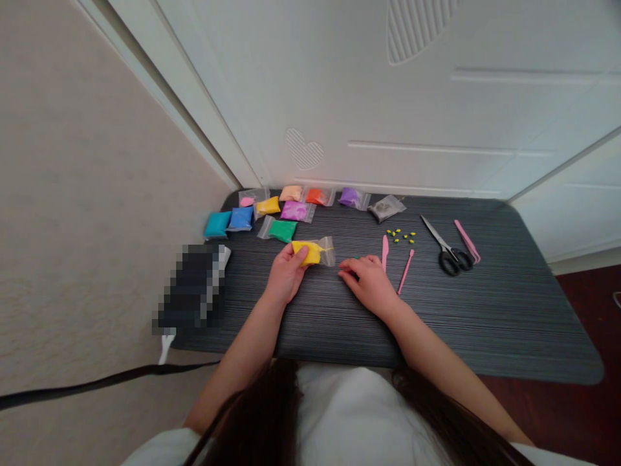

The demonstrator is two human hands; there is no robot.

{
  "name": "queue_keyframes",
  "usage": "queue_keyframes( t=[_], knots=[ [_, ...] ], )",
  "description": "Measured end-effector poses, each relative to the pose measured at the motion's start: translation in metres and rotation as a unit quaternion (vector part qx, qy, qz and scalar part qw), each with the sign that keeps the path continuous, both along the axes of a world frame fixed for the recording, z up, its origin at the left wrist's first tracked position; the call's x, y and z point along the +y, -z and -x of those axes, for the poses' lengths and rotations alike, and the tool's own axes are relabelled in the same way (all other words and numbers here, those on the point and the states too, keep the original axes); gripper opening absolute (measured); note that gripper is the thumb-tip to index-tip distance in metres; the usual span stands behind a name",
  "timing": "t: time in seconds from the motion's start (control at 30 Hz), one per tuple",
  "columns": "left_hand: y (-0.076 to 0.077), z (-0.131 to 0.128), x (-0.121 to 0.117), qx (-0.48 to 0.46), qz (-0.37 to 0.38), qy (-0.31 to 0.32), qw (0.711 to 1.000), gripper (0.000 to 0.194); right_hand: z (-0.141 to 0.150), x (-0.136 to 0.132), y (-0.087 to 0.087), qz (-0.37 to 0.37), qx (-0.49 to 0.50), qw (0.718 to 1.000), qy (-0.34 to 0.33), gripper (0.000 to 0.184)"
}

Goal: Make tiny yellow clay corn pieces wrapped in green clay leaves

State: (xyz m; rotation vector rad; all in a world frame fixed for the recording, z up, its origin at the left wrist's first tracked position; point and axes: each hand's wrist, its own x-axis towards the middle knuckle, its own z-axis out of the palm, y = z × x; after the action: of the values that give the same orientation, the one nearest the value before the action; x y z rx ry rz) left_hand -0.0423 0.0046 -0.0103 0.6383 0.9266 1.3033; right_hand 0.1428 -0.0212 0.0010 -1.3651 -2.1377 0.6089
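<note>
The left hand [285,277] had its thumb and fingers clamped on the yellow packet [312,254], just nearer the body than the green packet [283,230] — too hard a squeeze could have forced the filling toward the bag's clear end. A careless sideways sweep of the right hand [371,283] could have scattered the small yellow-green pieces [405,237]; its curled fingers partly hid a green bit [357,257], and whether they pinched anything I couldn't tell.
</note>
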Motion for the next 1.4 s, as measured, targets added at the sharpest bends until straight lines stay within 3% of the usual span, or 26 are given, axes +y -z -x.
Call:
queue_keyframes(
  t=[0.23, 0.47, 0.63, 0.83, 0.93, 1.03, 1.13, 1.2, 1.4],
  knots=[
    [0.002, 0.000, 0.001, -0.003, -0.004, 0.008, 1.000, 0.018, 0.003, -0.002, -0.002, -0.004, -0.016, 1.000, 0.000, 0.015],
    [0.001, 0.000, -0.003, 0.015, -0.026, 0.049, 0.998, 0.023, 0.002, -0.007, -0.013, -0.044, 0.058, 0.997, 0.010, 0.032],
    [0.001, 0.006, -0.006, 0.061, -0.025, 0.117, 0.991, 0.028, 0.002, -0.005, -0.009, -0.071, 0.087, 0.992, 0.055, 0.021],
    [0.001, 0.006, -0.006, 0.090, -0.052, 0.136, 0.985, 0.029, 0.003, -0.005, -0.008, -0.093, 0.117, 0.989, 0.013, 0.010],
    [0.000, 0.005, -0.006, 0.093, -0.101, 0.058, 0.989, 0.044, 0.003, -0.006, -0.008, -0.093, 0.129, 0.987, 0.012, 0.009],
    [0.001, 0.016, -0.004, 0.153, -0.130, -0.142, 0.969, 0.060, 0.002, -0.005, -0.008, -0.094, 0.144, 0.985, 0.032, 0.009],
    [0.003, 0.039, 0.000, 0.205, -0.097, -0.339, 0.913, 0.074, 0.002, -0.005, -0.007, -0.090, 0.153, 0.983, 0.044, 0.009],
    [0.003, 0.055, 0.004, 0.203, -0.071, -0.386, 0.897, 0.082, 0.002, -0.005, -0.008, -0.087, 0.153, 0.983, 0.043, 0.008],
    [0.002, 0.081, 0.011, 0.150, 0.004, -0.409, 0.900, 0.085, 0.003, -0.006, -0.008, -0.082, 0.159, 0.983, 0.042, 0.008]
  ],
)
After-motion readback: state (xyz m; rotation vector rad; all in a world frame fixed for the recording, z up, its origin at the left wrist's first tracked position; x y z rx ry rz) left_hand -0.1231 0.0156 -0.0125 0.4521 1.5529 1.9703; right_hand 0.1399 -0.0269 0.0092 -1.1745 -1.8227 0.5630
